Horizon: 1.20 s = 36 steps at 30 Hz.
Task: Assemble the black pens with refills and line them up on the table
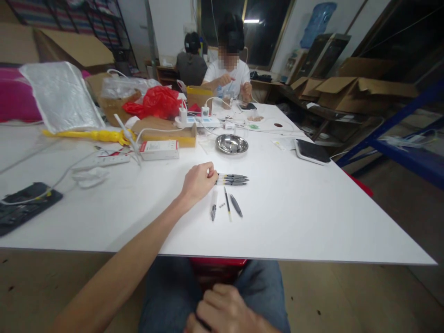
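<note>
My left hand reaches over the white table, its fingers curled closed at the left ends of a small row of dark-gripped pens. It covers those ends, and whether it grips them is hidden. Just below lie the parts of a pen: a clear barrel, a thin ink refill, a dark grip section and a tiny spring-like piece. My right hand is curled closed over my lap, below the table edge; anything inside it is hidden.
Beyond the pens stands a shiny metal dish. A white-and-red box, a power strip and cables lie behind to the left. A dark device sits at far left, a black-topped tablet-like item at right. A co-worker sits opposite.
</note>
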Motion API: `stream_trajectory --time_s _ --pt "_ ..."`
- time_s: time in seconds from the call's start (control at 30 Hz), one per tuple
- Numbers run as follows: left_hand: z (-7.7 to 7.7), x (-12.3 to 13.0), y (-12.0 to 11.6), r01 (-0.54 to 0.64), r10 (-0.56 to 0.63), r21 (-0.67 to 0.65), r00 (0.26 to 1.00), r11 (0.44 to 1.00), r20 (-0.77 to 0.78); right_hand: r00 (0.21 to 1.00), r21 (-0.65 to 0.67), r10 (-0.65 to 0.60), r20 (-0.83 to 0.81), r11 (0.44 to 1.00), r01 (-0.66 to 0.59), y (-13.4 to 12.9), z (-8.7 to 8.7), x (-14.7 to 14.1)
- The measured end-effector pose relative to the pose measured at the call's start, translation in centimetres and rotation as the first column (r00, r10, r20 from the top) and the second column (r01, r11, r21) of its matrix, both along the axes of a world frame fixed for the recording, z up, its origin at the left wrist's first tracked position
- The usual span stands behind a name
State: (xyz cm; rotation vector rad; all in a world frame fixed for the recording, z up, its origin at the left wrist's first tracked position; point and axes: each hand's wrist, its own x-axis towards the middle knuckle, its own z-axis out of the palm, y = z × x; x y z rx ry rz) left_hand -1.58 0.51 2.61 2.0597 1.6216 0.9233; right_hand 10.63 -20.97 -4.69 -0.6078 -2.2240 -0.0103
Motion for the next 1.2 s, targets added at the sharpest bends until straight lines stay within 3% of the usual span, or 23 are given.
stream_trajectory --time_s 0.03,0.07,0.1,0.17,0.23,0.27,0.33,0.43,0.5,0.6,0.67,0.73,0.83,0.93,1.03,1.13,1.2 --pt "0.0 0.0 0.0 -0.008 0.008 0.007 1.000 1.000 0.005 0.996 -0.032 -0.006 0.091 0.999 0.009 -1.0 -2.8 -0.6" --pt "-0.1 0.0 0.0 -0.014 0.013 0.013 1.000 1.000 0.008 0.985 -0.147 -0.066 0.161 0.985 0.090 -1.4 -5.5 -0.8" --pt "-0.1 0.0 0.0 -0.017 0.017 0.019 1.000 1.000 0.008 0.946 -0.291 -0.194 0.259 0.918 0.268 -1.4 -8.0 -0.7" --pt "-0.2 0.1 0.0 -0.018 0.018 0.024 1.000 1.000 0.002 0.807 -0.401 -0.387 0.447 0.719 0.567 -0.5 -11.7 0.0" --pt "-0.2 0.1 -0.1 -0.009 0.009 0.023 1.000 1.000 -0.006 0.705 -0.455 -0.387 0.595 0.560 0.692 0.3 -13.5 0.8" --pt "-0.1 0.2 -0.1 -0.003 0.003 0.022 1.000 1.000 -0.010 0.695 -0.493 -0.345 0.631 0.514 0.702 0.5 -13.7 0.9" --pt "-0.1 0.2 -0.1 0.003 -0.002 0.018 1.000 1.000 -0.019 0.768 -0.607 -0.212 0.605 0.502 0.617 0.3 -13.3 0.6" --pt "-0.2 0.0 0.1 0.000 0.000 0.017 1.000 1.000 -0.025 0.897 -0.726 -0.073 0.437 0.559 0.399 -0.3 -12.6 -0.8" --pt "-0.4 -0.1 0.3 -0.006 0.006 0.026 1.000 1.000 -0.021 0.887 -0.705 -0.156 0.435 0.553 0.444 -0.2 -12.9 -1.5" --pt "-0.6 -0.3 0.6 -0.017 0.018 0.040 1.000 0.999 -0.012 0.744 -0.599 -0.365 0.560 0.441 0.668 0.5 -14.3 -1.7" --pt "-0.7 -0.3 0.7 -0.018 0.018 0.046 1.000 0.999 -0.003 0.706 -0.580 -0.378 0.599 0.402 0.708 0.8 -15.1 -1.5" --pt "-0.6 -0.3 0.6 -0.015 0.015 0.053 1.000 0.998 0.006 0.761 -0.624 -0.307 0.572 0.439 0.646 0.8 -15.1 -1.3" --pt "-0.6 -0.4 0.6 -0.022 0.021 0.057 1.000 0.998 0.010 0.884 -0.690 -0.151 0.443 0.573 0.443 0.4 -13.7 -1.5" --pt "-0.7 -0.5 0.7 -0.038 0.038 0.070 0.999 0.997 -0.005 0.912 -0.677 0.094 0.399 0.701 0.225 -0.1 -10.2 -1.7" --pt "-0.9 -0.7 0.9 -0.044 0.051 0.087 0.996 0.995 -0.074 0.850 -0.625 0.348 0.395 0.780 -0.029 0.1 -4.1 -1.0" --pt "-1.0 -0.9 1.0 -0.037 0.057 0.113 0.984 0.993 -0.171 0.927 -0.570 0.313 0.207 0.809 -0.146 2.3 3.7 1.3" --pt "-1.2 -0.9 1.0 -0.027 0.055 0.133 0.976 0.991 -0.211 0.983 -0.539 0.168 0.073 0.836 -0.103 5.2 8.3 3.3"
